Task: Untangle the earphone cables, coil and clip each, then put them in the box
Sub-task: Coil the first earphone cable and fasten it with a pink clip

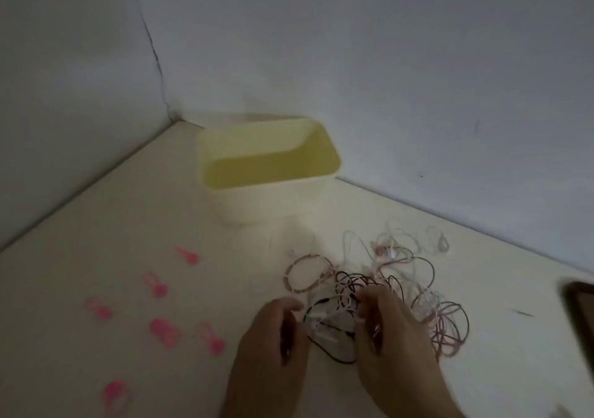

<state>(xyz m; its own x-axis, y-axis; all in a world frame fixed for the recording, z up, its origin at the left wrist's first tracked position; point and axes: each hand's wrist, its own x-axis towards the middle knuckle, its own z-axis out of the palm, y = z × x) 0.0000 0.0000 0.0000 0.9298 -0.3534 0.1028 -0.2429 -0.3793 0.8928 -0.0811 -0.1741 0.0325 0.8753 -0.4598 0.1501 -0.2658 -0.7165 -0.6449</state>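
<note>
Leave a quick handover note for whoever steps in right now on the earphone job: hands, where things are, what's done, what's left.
Left hand and right hand: both pinch strands at the near edge of the tangled earphone cables; the picture is blurred, so the exact grip is unclear.
The tangle of black, pink and white cables lies on the table, to the right of centre.
Six pink clips lie loose on the left.
The yellow box sits in the far corner, nothing visible inside.
Done: nothing coiled, clipped or boxed.
Left: separate each cable, coil, clip, box.
</note>
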